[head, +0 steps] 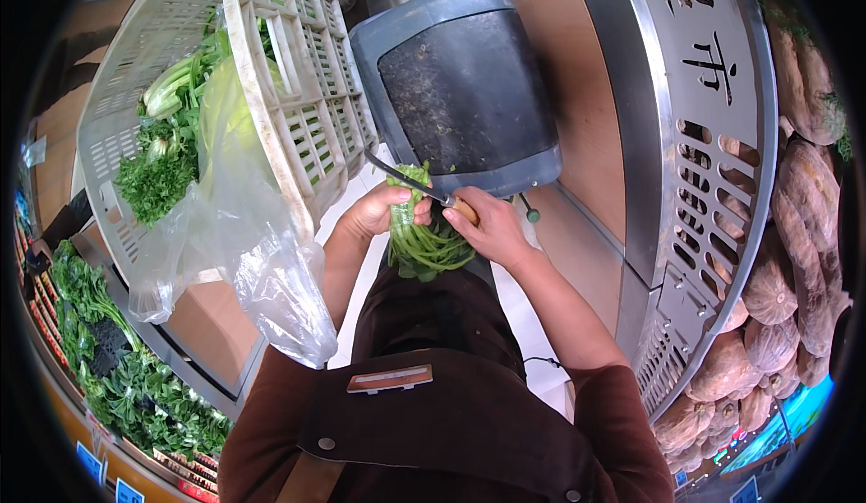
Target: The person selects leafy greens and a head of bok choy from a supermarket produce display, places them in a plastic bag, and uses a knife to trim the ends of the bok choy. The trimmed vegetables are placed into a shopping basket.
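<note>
My left hand (389,211) grips a bunch of green leafy stems (426,242), cut ends up and leaves hanging down over the dark apron. In my right hand (490,225) is the wooden handle of a knife (413,181) with a dark, curved blade. The blade lies across the top of the bunch, close to my left fingers. Just beyond both hands stands a grey bin (467,83) with a dark, dirty lid, a few green bits on its near edge.
A white plastic crate (250,77) with leafy greens (162,158) and clear plastic bags (264,266) stands at the left. Greens fill a shelf (128,368) at the lower left. Behind a perforated metal guard (717,83) at the right lie pumpkins (805,212).
</note>
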A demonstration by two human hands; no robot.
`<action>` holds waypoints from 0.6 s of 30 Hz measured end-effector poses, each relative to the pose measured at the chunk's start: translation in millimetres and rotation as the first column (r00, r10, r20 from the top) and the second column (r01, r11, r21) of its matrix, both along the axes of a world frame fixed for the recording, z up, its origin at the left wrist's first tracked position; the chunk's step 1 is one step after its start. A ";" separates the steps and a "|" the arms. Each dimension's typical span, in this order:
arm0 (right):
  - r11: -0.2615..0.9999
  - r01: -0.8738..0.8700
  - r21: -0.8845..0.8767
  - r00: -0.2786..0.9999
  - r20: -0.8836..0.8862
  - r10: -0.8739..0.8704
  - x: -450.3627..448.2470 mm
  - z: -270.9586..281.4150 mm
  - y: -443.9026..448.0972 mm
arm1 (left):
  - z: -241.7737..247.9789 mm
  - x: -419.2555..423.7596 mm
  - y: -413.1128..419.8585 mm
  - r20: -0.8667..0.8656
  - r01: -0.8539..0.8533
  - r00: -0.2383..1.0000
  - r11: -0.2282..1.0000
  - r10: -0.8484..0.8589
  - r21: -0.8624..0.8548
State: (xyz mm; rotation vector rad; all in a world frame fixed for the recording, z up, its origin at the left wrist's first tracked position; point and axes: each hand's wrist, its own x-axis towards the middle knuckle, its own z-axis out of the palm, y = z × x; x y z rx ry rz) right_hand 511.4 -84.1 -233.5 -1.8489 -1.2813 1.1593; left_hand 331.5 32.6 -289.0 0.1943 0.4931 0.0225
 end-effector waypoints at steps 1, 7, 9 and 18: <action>1.000 -0.015 0.015 1.000 0.003 0.015 0.3 -0.9 3.4 | -0.2 -0.7 0.3 0.039 -0.006 0.999 0.999 0.007 -0.036; 0.995 -0.087 -0.040 0.992 0.090 0.090 11.1 -3.9 16.2 | -12.0 -0.6 -6.8 0.240 0.031 0.971 0.976 0.022 -0.217; 0.984 -0.046 -0.171 0.976 0.204 0.081 27.2 -9.4 9.2 | -14.6 -1.4 -11.5 0.235 0.039 0.972 0.977 0.012 -0.208; 0.904 0.181 -0.387 0.980 -0.002 -0.197 34.4 1.0 -10.1 | 33.6 10.5 -13.1 -0.001 0.148 0.989 0.970 -0.151 0.192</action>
